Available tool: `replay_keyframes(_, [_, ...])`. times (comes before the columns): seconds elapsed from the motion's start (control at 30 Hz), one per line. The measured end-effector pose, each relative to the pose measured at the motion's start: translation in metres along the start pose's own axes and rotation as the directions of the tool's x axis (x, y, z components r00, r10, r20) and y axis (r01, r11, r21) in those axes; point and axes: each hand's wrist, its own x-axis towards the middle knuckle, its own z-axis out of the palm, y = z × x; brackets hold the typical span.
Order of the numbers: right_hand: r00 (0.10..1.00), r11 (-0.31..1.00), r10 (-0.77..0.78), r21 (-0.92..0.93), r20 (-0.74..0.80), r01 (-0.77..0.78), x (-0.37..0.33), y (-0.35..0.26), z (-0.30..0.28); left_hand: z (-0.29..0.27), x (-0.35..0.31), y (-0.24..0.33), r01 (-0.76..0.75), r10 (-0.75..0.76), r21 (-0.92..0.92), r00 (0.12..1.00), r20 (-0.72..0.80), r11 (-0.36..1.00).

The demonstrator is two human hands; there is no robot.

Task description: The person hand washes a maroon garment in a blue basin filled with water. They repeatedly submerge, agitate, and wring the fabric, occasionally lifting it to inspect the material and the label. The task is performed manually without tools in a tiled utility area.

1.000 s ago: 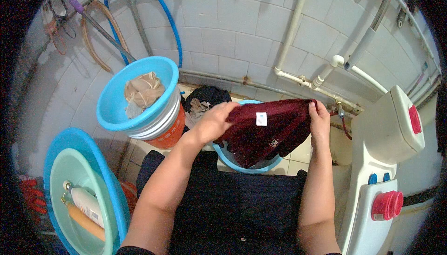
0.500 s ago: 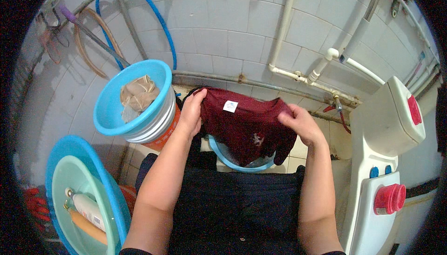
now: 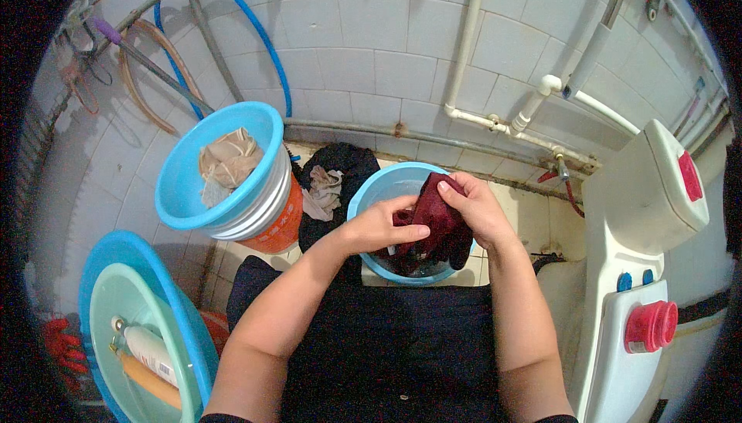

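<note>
A dark maroon garment [image 3: 440, 218] is bunched up over a light-blue basin [image 3: 380, 184], its lower folds hanging down into it. The basin stands on the tiled floor with what looks like water inside. My right hand [image 3: 481, 213] grips the top of the bunch, thumb pressed on the cloth. On the cloth's left side is my left hand [image 3: 377, 226], thumb stretched across the front and fingers partly behind the folds. Just left of the basin lies a dark cloth heap [image 3: 340, 162] with a pale crumpled cloth [image 3: 323, 191] on it.
At left, a blue basin [image 3: 171, 199] holding beige cloth [image 3: 230, 156] sits on an orange-and-white bucket [image 3: 270, 222]. Nearer stands a green basin [image 3: 100, 311] containing a white bottle [image 3: 153, 352]. A white toilet [image 3: 634, 191] with a red jar [image 3: 651, 327] is at right; pipes [image 3: 456, 149] line the wall.
The maroon garment was spread wide between both hands and is now gathered into a bunch. My left hand has moved right and down toward my right hand, uncovering the basin and cloth heap.
</note>
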Motion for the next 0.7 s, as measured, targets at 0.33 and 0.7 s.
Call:
replay_keyframes(0.33, [0.965,0.948,-0.190,-0.290,-0.184,0.131,0.010,0.012,-0.004,0.002,-0.001,0.005,0.168,-0.231,-0.391,0.966,-0.120,0.905])
replay_keyframes(0.7, [0.912,0.862,-0.371,-0.432,-0.178,0.266,-0.007,0.013,0.016,-0.006,0.002,-0.017,0.028,-0.186,-0.808,0.977,-0.102,0.589])
